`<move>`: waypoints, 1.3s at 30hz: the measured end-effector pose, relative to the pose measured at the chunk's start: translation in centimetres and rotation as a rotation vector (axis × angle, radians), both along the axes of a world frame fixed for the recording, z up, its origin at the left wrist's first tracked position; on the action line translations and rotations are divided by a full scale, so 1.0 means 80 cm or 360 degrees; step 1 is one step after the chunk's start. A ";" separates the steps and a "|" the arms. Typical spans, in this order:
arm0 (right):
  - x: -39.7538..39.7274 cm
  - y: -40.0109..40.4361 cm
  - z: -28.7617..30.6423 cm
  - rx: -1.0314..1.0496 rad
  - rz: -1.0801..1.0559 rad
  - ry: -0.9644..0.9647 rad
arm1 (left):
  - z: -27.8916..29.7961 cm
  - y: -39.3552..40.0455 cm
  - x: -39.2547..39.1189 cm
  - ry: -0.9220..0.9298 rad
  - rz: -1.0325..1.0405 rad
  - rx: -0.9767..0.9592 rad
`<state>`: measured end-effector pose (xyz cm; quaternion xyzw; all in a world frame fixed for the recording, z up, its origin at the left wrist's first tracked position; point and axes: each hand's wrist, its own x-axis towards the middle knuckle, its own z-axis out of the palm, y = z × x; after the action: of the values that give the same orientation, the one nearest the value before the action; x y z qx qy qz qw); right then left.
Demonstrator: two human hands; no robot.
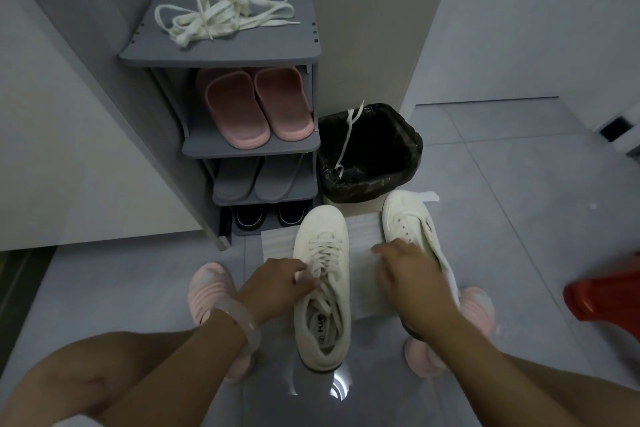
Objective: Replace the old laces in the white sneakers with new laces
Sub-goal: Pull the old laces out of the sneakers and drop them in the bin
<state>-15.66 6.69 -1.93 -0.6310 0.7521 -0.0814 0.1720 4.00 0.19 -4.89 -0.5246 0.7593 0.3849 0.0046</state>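
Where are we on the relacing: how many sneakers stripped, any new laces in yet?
Done: the right-hand white sneaker shows bare eyelets, and one white lace hangs into the black-lined bin. In hand: the left hand pinches the laces of the still-laced left-hand white sneaker; the right hand rests on the stripped one. Left: finish unlacing, then thread laces from the pile of cream laces on the grey rack.

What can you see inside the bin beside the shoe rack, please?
A white lace hangs over the rim of the bin and down into its black liner. The bottom is too dark to tell whether anything else lies there.
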 end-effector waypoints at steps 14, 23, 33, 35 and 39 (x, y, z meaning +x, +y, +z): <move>0.068 -0.017 -0.036 0.0041 -0.0030 -0.0245 | -0.005 0.004 -0.032 0.0257 0.0382 -0.0021; 0.047 -0.026 -0.040 0.0148 -0.0363 -0.0786 | 0.000 -0.012 -0.025 0.0388 0.0553 0.0236; 0.042 -0.021 -0.030 -0.0271 -0.0084 -0.0460 | 0.006 -0.005 -0.021 -0.0033 -0.0001 0.0091; 0.025 -0.028 -0.023 -0.0358 -0.0101 -0.0311 | 0.006 -0.007 -0.018 -0.0026 -0.0015 0.0128; 0.021 -0.024 -0.023 -0.0254 0.0102 -0.0132 | 0.005 -0.011 -0.015 -0.0003 -0.0034 0.0101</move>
<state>-13.96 4.73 -3.77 -0.6624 0.7150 -0.1615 0.1547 2.82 -0.72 -4.53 -0.5165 0.7523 0.4082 0.0260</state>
